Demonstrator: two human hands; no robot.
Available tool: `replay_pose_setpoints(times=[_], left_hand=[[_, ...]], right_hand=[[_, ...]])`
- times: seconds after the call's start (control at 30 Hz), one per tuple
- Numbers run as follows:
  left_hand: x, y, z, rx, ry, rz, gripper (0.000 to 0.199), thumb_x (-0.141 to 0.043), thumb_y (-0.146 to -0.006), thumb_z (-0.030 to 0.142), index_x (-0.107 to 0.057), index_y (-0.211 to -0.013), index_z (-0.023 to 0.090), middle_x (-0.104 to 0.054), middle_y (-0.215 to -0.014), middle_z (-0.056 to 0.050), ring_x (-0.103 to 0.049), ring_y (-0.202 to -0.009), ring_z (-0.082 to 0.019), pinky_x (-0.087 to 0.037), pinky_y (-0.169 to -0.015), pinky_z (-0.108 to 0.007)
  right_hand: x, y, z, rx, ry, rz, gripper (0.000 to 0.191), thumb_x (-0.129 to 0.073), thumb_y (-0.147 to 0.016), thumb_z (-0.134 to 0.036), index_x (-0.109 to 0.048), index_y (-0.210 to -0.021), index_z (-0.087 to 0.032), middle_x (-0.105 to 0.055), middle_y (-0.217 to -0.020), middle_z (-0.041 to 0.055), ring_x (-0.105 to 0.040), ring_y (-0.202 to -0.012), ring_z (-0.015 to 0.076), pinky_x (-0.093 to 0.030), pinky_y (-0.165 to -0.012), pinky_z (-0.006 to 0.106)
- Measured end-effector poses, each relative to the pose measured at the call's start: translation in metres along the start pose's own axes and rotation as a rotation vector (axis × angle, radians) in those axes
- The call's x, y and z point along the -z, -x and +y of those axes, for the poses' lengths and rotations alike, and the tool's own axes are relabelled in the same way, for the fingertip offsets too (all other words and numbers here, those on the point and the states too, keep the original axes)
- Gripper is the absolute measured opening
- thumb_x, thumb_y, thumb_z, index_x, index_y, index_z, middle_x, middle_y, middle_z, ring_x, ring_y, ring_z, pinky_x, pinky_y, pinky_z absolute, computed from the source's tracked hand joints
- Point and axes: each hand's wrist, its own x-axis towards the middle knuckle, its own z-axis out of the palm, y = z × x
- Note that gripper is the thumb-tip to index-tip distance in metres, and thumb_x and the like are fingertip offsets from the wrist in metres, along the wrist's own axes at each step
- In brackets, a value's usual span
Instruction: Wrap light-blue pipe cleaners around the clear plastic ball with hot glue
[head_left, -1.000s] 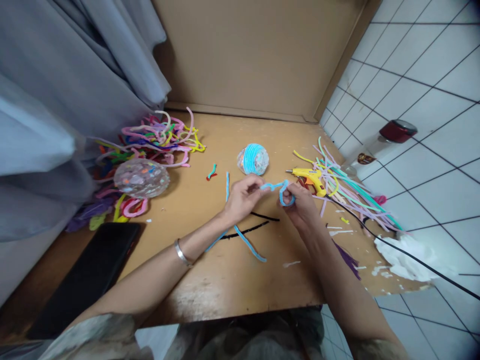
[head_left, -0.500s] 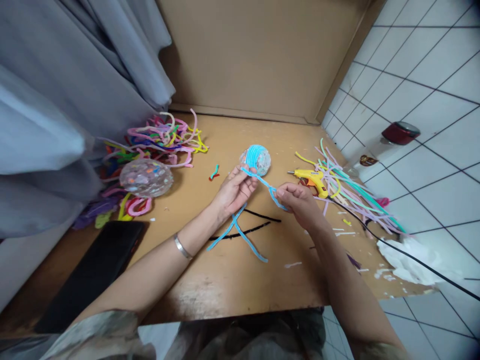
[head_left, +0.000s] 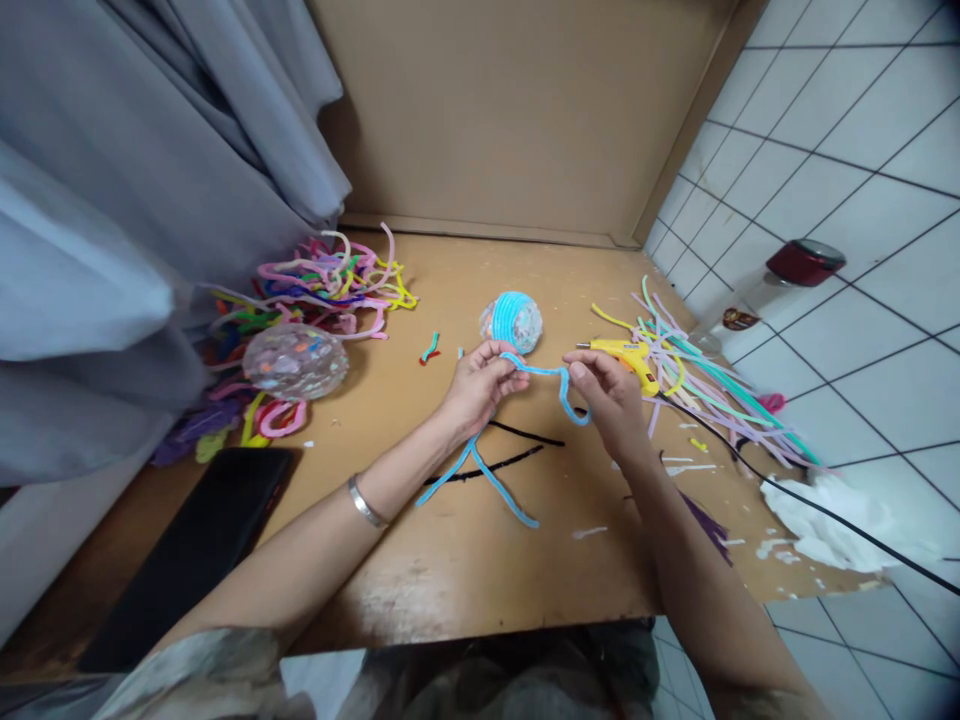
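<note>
A light blue pipe cleaner [head_left: 541, 371] stretches between my two hands above the table. My left hand [head_left: 484, 388] pinches its left part, with a short end showing past the fingers. Its right part is pinched in my right hand [head_left: 606, 392], and a curled end hangs below those fingers. Just beyond lies a clear ball [head_left: 533, 322] wrapped with blue pipe cleaner bands [head_left: 510, 318]. Below my left hand, two more blue pipe cleaners [head_left: 501, 487] spread apart on the table across black pipe cleaners [head_left: 517, 457].
At right are a yellow glue gun [head_left: 626, 358] with a black cord, a heap of pastel pipe cleaners [head_left: 720, 380], a red-lidded jar [head_left: 806, 263] and white tissue [head_left: 829, 515]. Leftward lie another clear ball [head_left: 296, 362], tangled pipe cleaners [head_left: 337, 275] and a black phone-like slab [head_left: 187, 555].
The held blue pipe cleaner is now nearly level between my hands, with a bend and hanging curl at my right fingers. My right hand has risen slightly and shifted a little right.
</note>
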Motion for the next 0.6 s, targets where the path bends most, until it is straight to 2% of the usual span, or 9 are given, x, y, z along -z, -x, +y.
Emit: replay_pose_setpoints(times=[0.07, 0.13, 0.23, 0.33, 0.43, 0.6], left_hand=[[-0.002, 0.001, -0.003, -0.002, -0.034, 0.011, 0.014, -0.064, -0.066, 0.009, -0.057, -0.076, 0.013, -0.064, -0.065, 0.003, -0.062, -0.052, -0.007, -0.054, -0.054, -0.018], [-0.004, 0.002, -0.004, -0.003, -0.063, 0.016, 0.015, -0.065, -0.063, 0.011, -0.057, -0.076, 0.013, -0.063, -0.062, 0.004, -0.061, -0.05, -0.007, -0.052, -0.051, -0.017], [-0.006, 0.004, -0.006, -0.001, -0.117, 0.015, 0.017, -0.068, -0.061, 0.013, -0.056, -0.073, 0.014, -0.059, -0.055, 0.006, -0.058, -0.046, -0.006, -0.05, -0.047, -0.016], [-0.007, 0.006, -0.008, 0.013, -0.183, 0.029, 0.021, -0.073, -0.062, 0.018, -0.054, -0.071, 0.014, -0.059, -0.051, 0.005, -0.057, -0.043, -0.006, -0.047, -0.044, -0.015], [-0.006, 0.006, -0.012, 0.011, -0.224, 0.038, 0.027, -0.078, -0.061, 0.024, -0.053, -0.069, 0.014, -0.06, -0.05, 0.004, -0.057, -0.043, -0.007, -0.047, -0.044, -0.016], [0.0, 0.001, -0.018, -0.079, -0.306, -0.067, 0.038, -0.084, -0.059, 0.034, -0.051, -0.068, 0.015, -0.06, -0.052, 0.004, -0.056, -0.044, -0.007, -0.046, -0.046, -0.017]], right_hand=[[-0.002, 0.002, -0.005, 0.091, 0.09, -0.007, 0.024, -0.063, -0.082, -0.041, -0.068, -0.092, -0.019, -0.066, -0.089, 0.0047, -0.06, -0.084, 0.0179, -0.047, -0.078, 0.033], [-0.005, 0.004, -0.008, 0.112, 0.106, -0.071, 0.023, -0.061, -0.084, -0.041, -0.069, -0.089, -0.019, -0.068, -0.088, 0.0052, -0.061, -0.085, 0.019, -0.048, -0.079, 0.033], [-0.007, 0.004, -0.007, 0.043, 0.069, -0.203, 0.023, -0.061, -0.084, -0.04, -0.07, -0.084, -0.019, -0.07, -0.086, 0.0052, -0.063, -0.081, 0.0186, -0.049, -0.076, 0.032], [-0.01, 0.004, -0.005, -0.005, 0.06, -0.29, 0.019, -0.07, -0.075, -0.035, -0.07, -0.084, -0.019, -0.072, -0.085, 0.0044, -0.064, -0.078, 0.0176, -0.051, -0.076, 0.031], [-0.014, 0.004, -0.002, -0.025, 0.035, -0.284, 0.016, -0.071, -0.073, -0.032, -0.07, -0.082, -0.019, -0.073, -0.081, 0.0032, -0.065, -0.076, 0.0166, -0.051, -0.074, 0.03], [-0.02, 0.006, 0.005, -0.124, -0.121, -0.169, 0.018, -0.069, -0.074, -0.035, -0.062, -0.068, -0.019, -0.061, -0.059, -0.0019, -0.056, -0.057, 0.0119, -0.046, -0.057, 0.025]])
